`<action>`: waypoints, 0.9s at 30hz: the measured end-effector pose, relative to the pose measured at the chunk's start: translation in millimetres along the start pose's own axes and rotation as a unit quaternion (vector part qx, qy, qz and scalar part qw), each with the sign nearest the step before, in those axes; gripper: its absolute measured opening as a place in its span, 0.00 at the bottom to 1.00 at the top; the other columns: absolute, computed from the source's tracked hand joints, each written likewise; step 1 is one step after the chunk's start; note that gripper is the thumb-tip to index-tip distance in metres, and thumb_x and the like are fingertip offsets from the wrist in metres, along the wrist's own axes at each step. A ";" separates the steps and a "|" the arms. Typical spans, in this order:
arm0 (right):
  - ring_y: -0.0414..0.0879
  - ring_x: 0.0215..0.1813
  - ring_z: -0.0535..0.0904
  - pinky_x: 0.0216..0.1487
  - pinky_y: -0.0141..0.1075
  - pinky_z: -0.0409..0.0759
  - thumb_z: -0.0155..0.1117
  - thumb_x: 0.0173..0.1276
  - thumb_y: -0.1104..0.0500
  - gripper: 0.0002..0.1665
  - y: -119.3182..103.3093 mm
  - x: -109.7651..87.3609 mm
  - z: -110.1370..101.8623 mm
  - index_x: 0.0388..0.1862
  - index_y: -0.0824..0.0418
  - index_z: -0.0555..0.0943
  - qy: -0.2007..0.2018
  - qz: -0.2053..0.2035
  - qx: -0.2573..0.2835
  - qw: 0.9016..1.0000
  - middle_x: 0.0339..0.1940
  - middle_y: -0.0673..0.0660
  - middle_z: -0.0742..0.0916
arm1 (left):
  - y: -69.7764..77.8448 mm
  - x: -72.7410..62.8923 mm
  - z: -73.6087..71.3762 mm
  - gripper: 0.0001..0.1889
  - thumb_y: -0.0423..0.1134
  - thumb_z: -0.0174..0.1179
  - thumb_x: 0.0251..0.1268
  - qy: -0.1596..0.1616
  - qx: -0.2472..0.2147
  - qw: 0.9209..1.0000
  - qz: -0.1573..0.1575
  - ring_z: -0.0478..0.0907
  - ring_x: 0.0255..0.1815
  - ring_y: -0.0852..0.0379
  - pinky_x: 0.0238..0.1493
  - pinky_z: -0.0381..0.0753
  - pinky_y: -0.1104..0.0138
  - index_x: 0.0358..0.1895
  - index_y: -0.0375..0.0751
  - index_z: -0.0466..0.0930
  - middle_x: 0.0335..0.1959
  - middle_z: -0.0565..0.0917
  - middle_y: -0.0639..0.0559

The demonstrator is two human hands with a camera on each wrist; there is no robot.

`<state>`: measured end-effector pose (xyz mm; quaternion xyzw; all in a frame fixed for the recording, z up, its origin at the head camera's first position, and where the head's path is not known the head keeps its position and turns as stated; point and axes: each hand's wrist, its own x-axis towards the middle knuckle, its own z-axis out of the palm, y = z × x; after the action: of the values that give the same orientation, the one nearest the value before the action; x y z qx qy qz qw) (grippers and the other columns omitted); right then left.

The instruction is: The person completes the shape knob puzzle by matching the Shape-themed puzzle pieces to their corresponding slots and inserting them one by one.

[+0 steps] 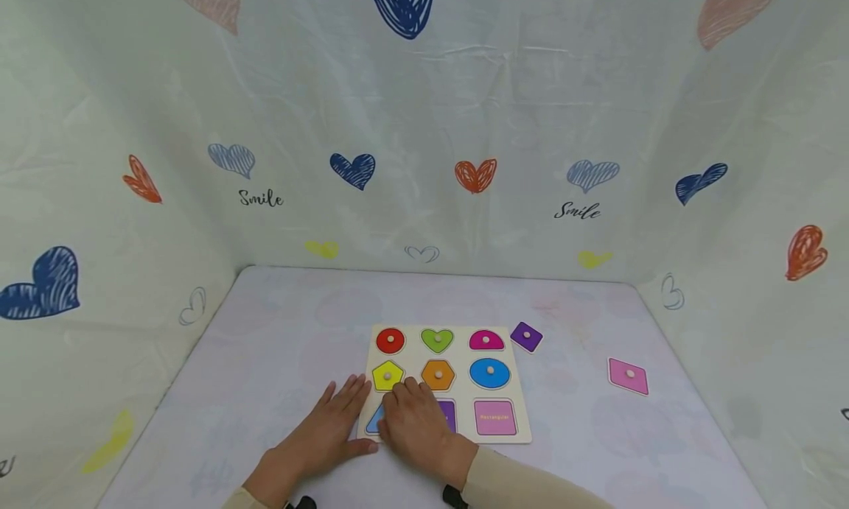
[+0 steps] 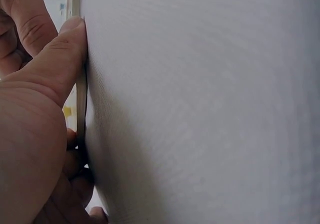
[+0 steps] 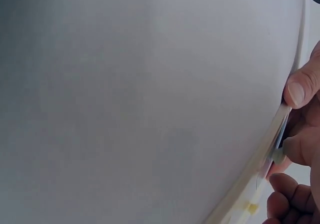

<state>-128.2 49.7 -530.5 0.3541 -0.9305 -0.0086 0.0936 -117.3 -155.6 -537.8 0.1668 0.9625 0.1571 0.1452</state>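
Note:
A cream puzzle board [image 1: 463, 406] lies on the table. My left hand [image 1: 326, 424] steadies its left side with fairly straight fingers, and the thumb [image 2: 55, 59] presses on the near edge. Over the lower left corner, my right hand [image 1: 421, 429] pinches the small knob [image 3: 279, 155] of a blue triangle piece [image 1: 374, 423], which it mostly covers. Partly behind that hand shows a purple shape [image 1: 449, 413]. Knobbed pieces on the board include a yellow pentagon [image 1: 387, 371], an orange hexagon [image 1: 438, 384] and a blue oval [image 1: 489, 383]. A pink labelled recess [image 1: 495, 422] is at lower right.
A purple knobbed piece [image 1: 522, 341] lies against the board's upper right edge. Farther right on the table [image 1: 570, 450] is a pink knobbed piece [image 1: 622, 382]. Along the board's top sit a red circle [image 1: 385, 336], a green heart [image 1: 430, 345] and a magenta semicircle [image 1: 479, 344].

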 end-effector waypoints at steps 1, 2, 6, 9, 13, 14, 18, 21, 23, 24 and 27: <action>0.44 0.49 0.77 0.56 0.35 0.82 0.67 0.75 0.39 0.25 0.9 0.2 -0.3 0.57 0.57 0.85 0.001 0.002 0.001 1.000 0.46 0.50 0.87 | 0.0 0.1 -0.2 0.56 0.68 0.71 0.59 0.000 0.001 1.000 -0.001 0.52 0.88 0.44 0.86 0.47 0.41 0.84 0.41 0.58 0.86 0.61 0.46; 0.44 0.48 0.77 0.55 0.35 0.82 0.67 0.75 0.39 0.25 1.9 0.7 -0.9 0.56 0.57 0.85 0.003 0.003 0.002 1.000 0.45 0.50 0.87 | -0.2 0.3 -0.1 0.56 0.68 0.71 0.59 0.000 0.002 1.000 -0.001 0.52 0.88 0.44 0.86 0.48 0.41 0.84 0.41 0.58 0.86 0.61 0.46; 0.44 0.49 0.76 0.57 0.37 0.83 0.67 0.75 0.38 0.26 6.2 2.3 -1.9 0.56 0.57 0.85 -0.002 0.008 0.004 1.000 0.45 0.50 0.86 | -0.6 0.5 -0.4 0.56 0.68 0.71 0.59 0.000 0.006 1.000 -0.001 0.52 0.88 0.44 0.86 0.49 0.41 0.84 0.41 0.59 0.85 0.61 0.46; 0.45 0.49 0.76 0.57 0.37 0.83 0.66 0.75 0.38 0.26 9.8 3.1 -2.8 0.56 0.57 0.84 -0.008 0.011 0.009 1.000 0.45 0.51 0.86 | -0.8 0.4 -1.0 0.56 0.68 0.71 0.59 0.001 0.005 1.000 -0.001 0.52 0.88 0.44 0.86 0.49 0.41 0.84 0.41 0.59 0.85 0.61 0.46; 0.45 0.49 0.76 0.58 0.39 0.83 0.67 0.75 0.38 0.26 17.0 3.1 -6.9 0.55 0.58 0.84 -0.007 0.023 0.025 0.999 0.45 0.51 0.85 | -0.5 0.2 -1.1 0.56 0.67 0.71 0.59 0.001 0.002 1.000 -0.003 0.51 0.88 0.44 0.86 0.48 0.41 0.84 0.41 0.58 0.86 0.60 0.46; 0.45 0.49 0.76 0.59 0.39 0.83 0.67 0.75 0.39 0.25 19.8 2.9 -8.0 0.55 0.58 0.84 -0.005 0.027 0.026 0.999 0.44 0.51 0.85 | -0.5 0.3 -0.7 0.56 0.67 0.71 0.59 0.001 0.001 1.000 -0.004 0.51 0.88 0.44 0.86 0.47 0.41 0.84 0.41 0.58 0.86 0.60 0.46; 0.45 0.50 0.77 0.58 0.39 0.82 0.70 0.73 0.39 0.24 33.7 1.1 -11.5 0.53 0.57 0.84 0.008 0.050 0.018 0.999 0.44 0.51 0.85 | 0.4 0.2 0.3 0.57 0.67 0.72 0.59 0.002 -0.005 1.000 -0.010 0.49 0.88 0.45 0.87 0.45 0.42 0.85 0.43 0.56 0.87 0.58 0.48; 0.46 0.50 0.78 0.52 0.39 0.82 0.72 0.71 0.40 0.24 46.5 -1.6 -13.2 0.51 0.56 0.84 0.029 0.066 0.005 0.997 0.43 0.52 0.85 | 1.2 -0.5 0.2 0.58 0.66 0.73 0.57 0.005 -0.010 1.000 -0.014 0.49 0.89 0.45 0.87 0.43 0.43 0.85 0.45 0.56 0.87 0.58 0.49; 0.46 0.48 0.77 0.48 0.38 0.81 0.72 0.71 0.41 0.22 55.6 -3.1 -14.7 0.49 0.57 0.84 0.045 0.070 -0.004 0.997 0.41 0.52 0.85 | 1.6 -0.8 0.2 0.58 0.66 0.74 0.57 0.006 -0.010 1.000 -0.017 0.49 0.89 0.46 0.87 0.43 0.43 0.86 0.45 0.55 0.87 0.58 0.49; 0.46 0.46 0.77 0.46 0.37 0.80 0.72 0.71 0.42 0.21 60.2 -3.6 -15.4 0.47 0.57 0.85 0.053 0.071 -0.008 0.996 0.39 0.52 0.85 | 1.8 -0.9 0.2 0.58 0.66 0.74 0.57 0.006 -0.009 1.000 -0.018 0.48 0.89 0.46 0.87 0.43 0.43 0.86 0.46 0.55 0.87 0.58 0.50; 0.46 0.41 0.73 0.40 0.35 0.75 0.73 0.71 0.45 0.18 75.1 -4.9 -17.2 0.43 0.58 0.84 0.067 0.071 -0.006 0.995 0.35 0.52 0.83 | 2.4 -0.8 0.3 0.58 0.66 0.74 0.57 0.004 -0.007 1.000 -0.023 0.48 0.89 0.46 0.87 0.42 0.43 0.86 0.46 0.55 0.87 0.57 0.50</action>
<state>-170.9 110.0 -508.2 0.2859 -0.9450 0.0158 0.1582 -115.8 -153.7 -537.1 0.1427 0.9656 0.1609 0.1465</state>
